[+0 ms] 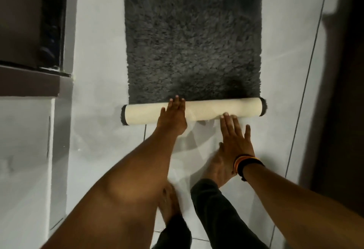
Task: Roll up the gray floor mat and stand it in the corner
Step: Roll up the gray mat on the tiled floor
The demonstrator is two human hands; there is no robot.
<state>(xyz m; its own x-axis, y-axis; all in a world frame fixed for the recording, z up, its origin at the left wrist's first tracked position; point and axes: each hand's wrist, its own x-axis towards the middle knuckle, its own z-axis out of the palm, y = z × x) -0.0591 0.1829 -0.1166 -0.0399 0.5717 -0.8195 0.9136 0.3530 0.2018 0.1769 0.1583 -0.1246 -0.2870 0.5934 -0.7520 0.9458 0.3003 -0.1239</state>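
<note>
Rolling stage: both hands flat and spread, nothing pinched.

The left hand (174, 113) presses open-palmed on top of the cream-backed roll (194, 111), left of its middle. The right hand (235, 136) lies spread with only its fingertips (226, 115) touching the roll's near edge, its palm over the white tiled floor (94, 83). The gray floor mat (193, 39) lies flat beyond the roll, mostly unrolled. Risk, as judged: uneven pressure from the offset hands may skew or loosen the roll, since neither grip encloses it.
</note>
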